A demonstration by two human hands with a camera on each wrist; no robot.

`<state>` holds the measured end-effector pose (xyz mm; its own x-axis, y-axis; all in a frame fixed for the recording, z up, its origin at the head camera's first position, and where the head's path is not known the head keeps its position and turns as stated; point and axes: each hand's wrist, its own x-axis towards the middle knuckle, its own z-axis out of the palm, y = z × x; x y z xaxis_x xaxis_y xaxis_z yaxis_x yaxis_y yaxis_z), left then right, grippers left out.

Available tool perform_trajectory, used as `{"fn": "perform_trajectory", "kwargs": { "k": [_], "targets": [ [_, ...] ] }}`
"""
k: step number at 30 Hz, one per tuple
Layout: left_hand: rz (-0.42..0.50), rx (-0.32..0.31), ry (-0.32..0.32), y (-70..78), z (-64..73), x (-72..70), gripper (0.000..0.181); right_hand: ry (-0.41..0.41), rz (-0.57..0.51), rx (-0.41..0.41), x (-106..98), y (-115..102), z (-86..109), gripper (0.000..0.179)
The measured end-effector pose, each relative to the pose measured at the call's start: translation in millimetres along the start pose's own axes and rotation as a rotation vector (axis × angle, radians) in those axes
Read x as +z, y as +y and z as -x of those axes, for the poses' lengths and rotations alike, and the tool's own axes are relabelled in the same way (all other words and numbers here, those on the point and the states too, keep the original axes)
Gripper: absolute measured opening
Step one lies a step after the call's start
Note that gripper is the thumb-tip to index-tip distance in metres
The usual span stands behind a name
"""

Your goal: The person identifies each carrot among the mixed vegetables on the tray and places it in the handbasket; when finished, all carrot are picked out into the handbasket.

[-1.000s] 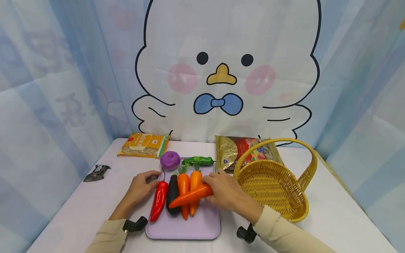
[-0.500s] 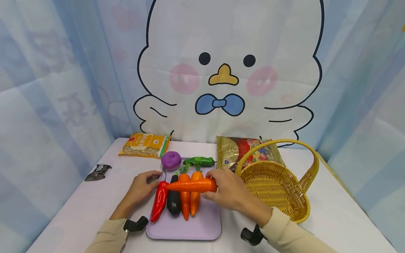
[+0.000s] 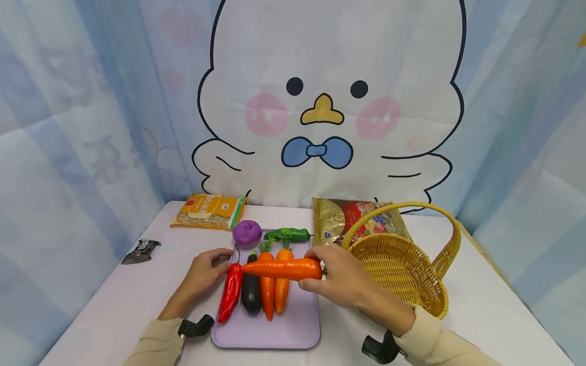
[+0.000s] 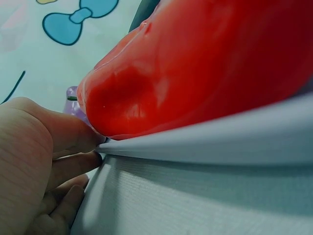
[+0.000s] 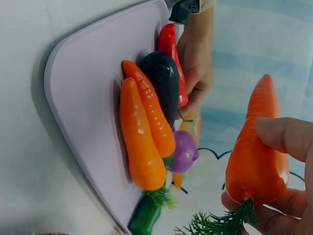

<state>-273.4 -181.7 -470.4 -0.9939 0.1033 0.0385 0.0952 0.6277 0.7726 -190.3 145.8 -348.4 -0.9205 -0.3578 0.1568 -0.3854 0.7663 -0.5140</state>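
My right hand [image 3: 341,277] grips an orange carrot [image 3: 286,269] by its thick end, holding it level over the tray with its tip to the left. Green leaves hang from the carrot's top [image 5: 247,213] in the right wrist view. At the lilac tray's [image 3: 265,335] left edge, my left hand [image 3: 203,272] pinches the rim between thumb and fingers, beside a red chili pepper [image 4: 195,63]. On the tray lie that chili, a dark eggplant [image 3: 251,294], two more carrots [image 5: 137,132], a purple onion [image 3: 247,233] and a green pepper [image 3: 296,234].
A yellow wicker basket [image 3: 437,292] with a tall handle stands right of the tray, behind my right forearm. Two food packs, a yellow bag [image 3: 208,211] and a gold-red bag [image 3: 329,221], lie at the back. A small black packet [image 3: 141,251] lies at the left.
The held carrot has risen off the other carrots, swung from slanted to level and shifted right with my right hand. My left hand stays at the tray's edge.
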Motion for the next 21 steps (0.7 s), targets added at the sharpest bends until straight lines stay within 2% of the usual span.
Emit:
{"fn": "perform_trajectory", "kwargs": {
  "k": [14,21],
  "targets": [
    [0.016,-0.014,0.007,0.2,0.6,1.1,0.037,-0.019,0.077,0.026,-26.7,-2.0,15.7,0.040],
    [0.015,-0.026,0.009,-1.0,1.1,2.3,0.038,-0.037,0.162,0.018,-46.5,3.1,23.3,0.041]
  ]
}}
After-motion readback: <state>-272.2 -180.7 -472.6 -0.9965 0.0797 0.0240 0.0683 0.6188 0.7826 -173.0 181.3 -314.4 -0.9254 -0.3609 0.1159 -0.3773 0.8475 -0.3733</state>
